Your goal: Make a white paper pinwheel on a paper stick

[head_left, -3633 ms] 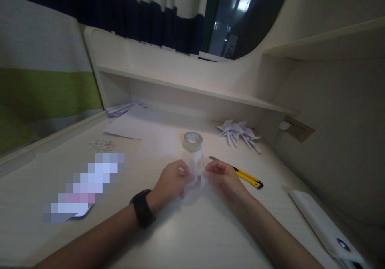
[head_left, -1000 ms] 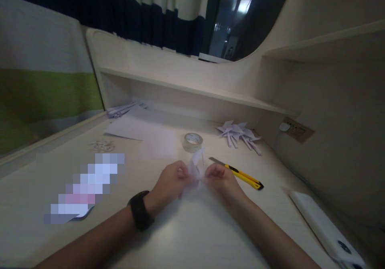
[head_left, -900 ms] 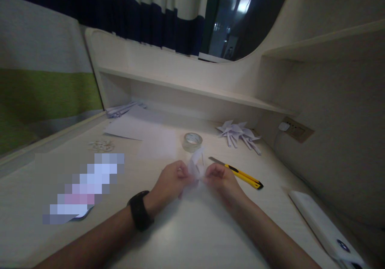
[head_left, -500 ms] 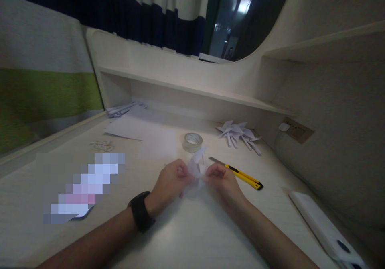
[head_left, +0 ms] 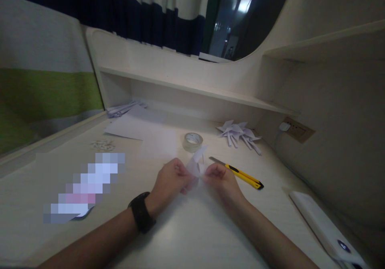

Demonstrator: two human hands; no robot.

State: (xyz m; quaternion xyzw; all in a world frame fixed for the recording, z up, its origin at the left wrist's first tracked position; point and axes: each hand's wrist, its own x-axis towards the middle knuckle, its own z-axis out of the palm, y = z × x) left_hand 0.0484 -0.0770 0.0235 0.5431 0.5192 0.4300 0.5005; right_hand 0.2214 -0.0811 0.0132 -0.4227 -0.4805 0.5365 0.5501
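Between my hands is a folded white paper pinwheel [head_left: 195,162], its blades sticking up toward the tape roll. My left hand [head_left: 176,176], with a black watch on the wrist, pinches the paper from the left. From the right, the closed fingertips of my right hand [head_left: 221,176] grip it near its middle. Fine detail at the fingertips is blurred. Just behind the paper lies a roll of clear tape [head_left: 193,142]. A yellow utility knife [head_left: 245,177] with its blade out rests right beside my right hand.
Several finished paper pinwheels [head_left: 237,131] lie at the back right. White paper sheets [head_left: 129,124] and rolled paper sticks [head_left: 124,109] are at the back left, near small scattered pieces [head_left: 102,145]. A blurred-out phone [head_left: 82,212] lies left; a white device [head_left: 325,227] lies right.
My left fingers have shifted slightly on the paper, and its blades tilt a little differently. My right hand stays almost where it was.
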